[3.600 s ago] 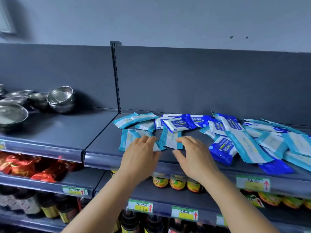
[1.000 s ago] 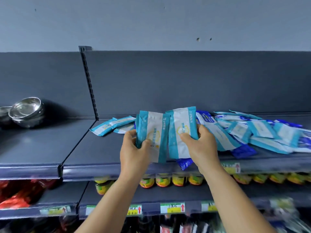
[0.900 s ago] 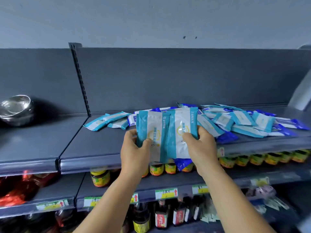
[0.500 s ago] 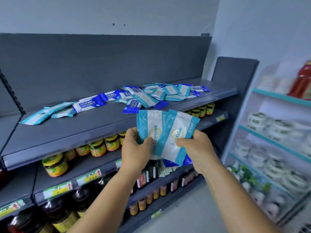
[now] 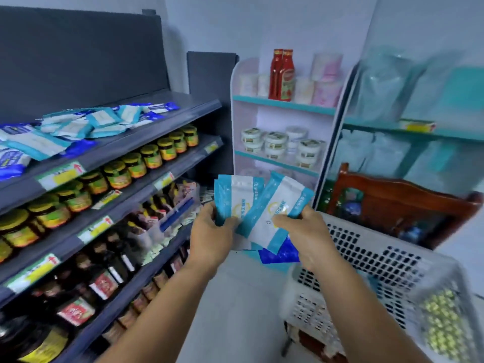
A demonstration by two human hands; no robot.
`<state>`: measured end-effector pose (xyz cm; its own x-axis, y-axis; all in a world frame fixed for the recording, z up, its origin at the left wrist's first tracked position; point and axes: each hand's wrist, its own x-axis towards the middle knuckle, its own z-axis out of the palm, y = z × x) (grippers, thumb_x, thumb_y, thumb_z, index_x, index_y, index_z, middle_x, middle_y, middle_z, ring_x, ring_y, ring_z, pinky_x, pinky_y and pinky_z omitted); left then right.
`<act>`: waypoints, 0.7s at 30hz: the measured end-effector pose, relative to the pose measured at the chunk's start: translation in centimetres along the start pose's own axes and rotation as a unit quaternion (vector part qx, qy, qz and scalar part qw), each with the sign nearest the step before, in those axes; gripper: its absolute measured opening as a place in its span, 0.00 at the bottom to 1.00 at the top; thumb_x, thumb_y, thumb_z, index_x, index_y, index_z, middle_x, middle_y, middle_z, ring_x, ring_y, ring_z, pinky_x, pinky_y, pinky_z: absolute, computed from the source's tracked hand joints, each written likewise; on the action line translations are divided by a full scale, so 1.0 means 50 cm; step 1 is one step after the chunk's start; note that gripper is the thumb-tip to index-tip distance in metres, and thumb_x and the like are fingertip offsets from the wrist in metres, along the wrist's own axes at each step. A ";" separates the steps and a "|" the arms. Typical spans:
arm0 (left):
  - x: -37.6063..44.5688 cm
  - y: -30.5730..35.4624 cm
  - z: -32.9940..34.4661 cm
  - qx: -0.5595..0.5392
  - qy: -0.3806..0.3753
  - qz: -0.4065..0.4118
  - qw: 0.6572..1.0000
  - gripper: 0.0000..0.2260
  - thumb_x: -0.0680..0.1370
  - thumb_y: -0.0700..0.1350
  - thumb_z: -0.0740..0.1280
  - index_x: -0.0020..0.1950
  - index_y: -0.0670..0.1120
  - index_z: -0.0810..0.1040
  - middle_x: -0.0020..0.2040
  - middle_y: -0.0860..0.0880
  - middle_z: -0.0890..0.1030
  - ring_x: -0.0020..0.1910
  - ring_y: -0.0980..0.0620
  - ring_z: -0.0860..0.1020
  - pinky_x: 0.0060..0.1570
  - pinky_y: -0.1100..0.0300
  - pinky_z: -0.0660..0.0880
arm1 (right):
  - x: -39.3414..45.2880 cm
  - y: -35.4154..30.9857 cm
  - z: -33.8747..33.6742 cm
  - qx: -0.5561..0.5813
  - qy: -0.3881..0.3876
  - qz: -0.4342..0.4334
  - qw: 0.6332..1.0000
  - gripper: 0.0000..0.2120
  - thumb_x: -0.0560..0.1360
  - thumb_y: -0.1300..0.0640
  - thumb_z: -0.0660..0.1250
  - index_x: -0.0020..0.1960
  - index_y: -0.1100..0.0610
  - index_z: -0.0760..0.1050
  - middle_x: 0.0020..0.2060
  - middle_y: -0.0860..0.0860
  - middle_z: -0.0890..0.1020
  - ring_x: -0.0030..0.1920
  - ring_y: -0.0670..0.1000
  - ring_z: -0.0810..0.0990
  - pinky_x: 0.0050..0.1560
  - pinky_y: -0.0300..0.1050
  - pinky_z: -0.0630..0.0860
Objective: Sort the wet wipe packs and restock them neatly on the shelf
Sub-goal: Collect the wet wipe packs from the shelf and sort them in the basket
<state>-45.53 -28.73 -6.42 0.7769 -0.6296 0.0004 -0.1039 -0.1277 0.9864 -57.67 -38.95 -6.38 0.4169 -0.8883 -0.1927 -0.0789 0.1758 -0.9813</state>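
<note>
My left hand (image 5: pixel 209 233) grips a teal-and-white wet wipe pack (image 5: pixel 233 199) held upright in front of me. My right hand (image 5: pixel 305 233) grips a second teal-and-white pack (image 5: pixel 275 210), tilted and overlapping the first, with a dark blue pack (image 5: pixel 281 254) showing beneath it. Both hands are out in the aisle, away from the grey top shelf (image 5: pixel 146 138). A loose pile of teal and dark blue packs (image 5: pixel 86 124) lies on that shelf at the left.
Rows of jars (image 5: pixel 136 163) and dark bottles (image 5: pixel 104 271) fill the lower shelves at left. A white perforated basket (image 5: pixel 379 263) stands just right of my hands. Behind it is a red-brown wooden piece (image 5: pixel 408 200). A white-and-teal rack (image 5: pixel 282 142) with tubs and red bottles stands ahead.
I picked two teal packs off the shelf, then turned right with them. The view swung from the shelf front to the aisle end, and the white basket came into sight.
</note>
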 end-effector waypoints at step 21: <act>-0.054 -0.261 0.772 0.106 -0.228 -0.186 0.950 0.08 0.79 0.40 0.65 0.57 0.47 0.72 0.45 0.48 0.77 0.38 0.52 0.73 0.35 0.62 0.70 | 0.220 0.318 -0.677 0.020 0.168 0.234 0.957 0.12 0.71 0.72 0.65 0.52 0.61 0.73 0.43 0.59 0.79 0.43 0.57 0.78 0.49 0.59 0.79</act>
<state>-70.26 -54.94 -25.66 0.4400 -0.7710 -0.4604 -0.0344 -0.5268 0.8493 -84.99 -60.31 -24.21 0.0299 -0.7931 -0.6084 -0.1481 0.5985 -0.7873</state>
